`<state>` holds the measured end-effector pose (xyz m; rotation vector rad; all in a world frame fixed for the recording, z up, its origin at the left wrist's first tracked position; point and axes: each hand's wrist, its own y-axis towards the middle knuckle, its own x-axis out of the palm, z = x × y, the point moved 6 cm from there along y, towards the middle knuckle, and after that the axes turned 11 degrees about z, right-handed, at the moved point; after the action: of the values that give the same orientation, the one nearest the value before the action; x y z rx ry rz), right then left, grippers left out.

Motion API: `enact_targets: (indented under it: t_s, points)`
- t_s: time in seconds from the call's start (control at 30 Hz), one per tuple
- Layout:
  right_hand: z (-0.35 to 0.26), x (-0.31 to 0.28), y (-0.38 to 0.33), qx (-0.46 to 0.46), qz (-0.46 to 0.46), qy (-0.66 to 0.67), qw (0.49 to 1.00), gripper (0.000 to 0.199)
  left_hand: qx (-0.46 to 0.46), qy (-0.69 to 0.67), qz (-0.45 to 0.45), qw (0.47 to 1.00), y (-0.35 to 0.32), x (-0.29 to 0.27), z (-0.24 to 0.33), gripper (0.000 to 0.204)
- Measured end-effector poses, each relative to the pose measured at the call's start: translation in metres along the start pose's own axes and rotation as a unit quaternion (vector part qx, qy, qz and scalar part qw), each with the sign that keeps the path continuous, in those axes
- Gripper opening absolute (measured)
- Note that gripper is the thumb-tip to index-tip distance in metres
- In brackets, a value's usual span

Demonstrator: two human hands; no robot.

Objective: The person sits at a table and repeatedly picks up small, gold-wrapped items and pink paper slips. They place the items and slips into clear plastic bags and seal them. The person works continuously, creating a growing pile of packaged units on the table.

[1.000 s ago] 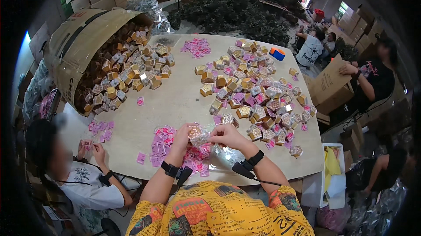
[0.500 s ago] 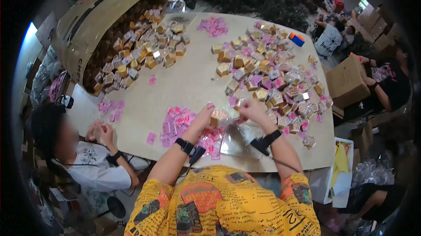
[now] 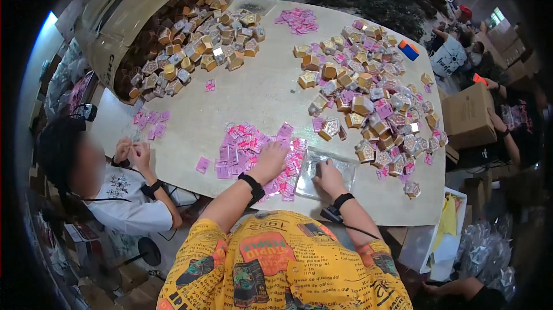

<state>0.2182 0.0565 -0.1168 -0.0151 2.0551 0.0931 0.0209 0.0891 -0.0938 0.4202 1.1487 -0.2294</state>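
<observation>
My left hand point(image 3: 271, 161) rests on the pile of small pink printed packets point(image 3: 233, 151), its fingertips beside one packet at the pile's far edge; whether they grip it is unclear. My right hand point(image 3: 330, 178) lies over flat clear plastic bags point(image 3: 310, 190), thumb and fingers curled together on the top one. Just beyond the bags, a gold pentagonal box with a clear patterned top point(image 3: 329, 128) lies at the near left edge of a heap of similar boxes point(image 3: 374, 120) mixed with pink packets.
A tipped cardboard carton point(image 3: 106, 25) spills more gold boxes at far left. Further pink packets point(image 3: 298, 20) lie at the table's far edge, near a blue-and-orange object point(image 3: 409, 50). A co-worker point(image 3: 129, 195) sits at left; another holds a carton point(image 3: 469, 114) at right.
The gold box and clear wrap between my hands are gone from them; a gold box lies by the heap. My left hand has come down onto the packets, my right onto the bags.
</observation>
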Motion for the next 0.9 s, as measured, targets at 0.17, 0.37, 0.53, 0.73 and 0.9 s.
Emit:
enact_targets:
  t_s: [0.17,0.37,0.53,0.73,0.9]
  points:
    - [0.009,0.033,-0.001,-0.033,-0.023,0.004,0.999,0.015,0.056,0.020,0.023,0.998,0.004,0.014,-0.003,0.032]
    - [-0.004,-0.015,-0.005,-0.026,0.034,0.027,0.999,0.009,0.050,0.002,0.020,0.999,-0.005,0.012,-0.014,0.031]
    - [-0.009,-0.022,-0.008,-0.056,0.043,-0.051,0.996,0.010,0.109,0.038,-0.006,0.993,-0.007,0.006,-0.004,0.030]
    - [-0.011,-0.033,-0.010,-0.032,0.087,0.039,0.995,0.010,0.129,0.046,0.059,0.989,-0.010,0.015,-0.013,0.022]
    - [0.001,-0.040,-0.008,0.011,0.107,0.175,0.979,0.010,0.058,-0.011,0.029,0.998,0.000,-0.003,-0.016,0.017]
